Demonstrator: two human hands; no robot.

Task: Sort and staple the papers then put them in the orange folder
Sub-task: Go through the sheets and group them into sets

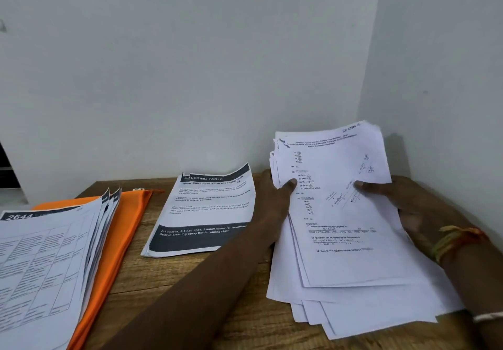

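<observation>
- While our left hand (pixel 275 197) and right hand (pixel 411 205) grip its side edges, thumbs on top and fingers underneath, the loose stack of maths papers (pixel 340 230) sits at the right of the table (pixel 138 273) with its far end raised.
- Its long axis runs away from us toward the wall corner close behind, header farthest. The near edges fan out unevenly.
- We see the Dressing Table sheets (pixel 206 208) lying flat just left of our left hand.
- At far left the orange folder (pixel 128 221) lies under a pile of printed forms (pixel 46 262), with bare wood between it and the middle sheets.
</observation>
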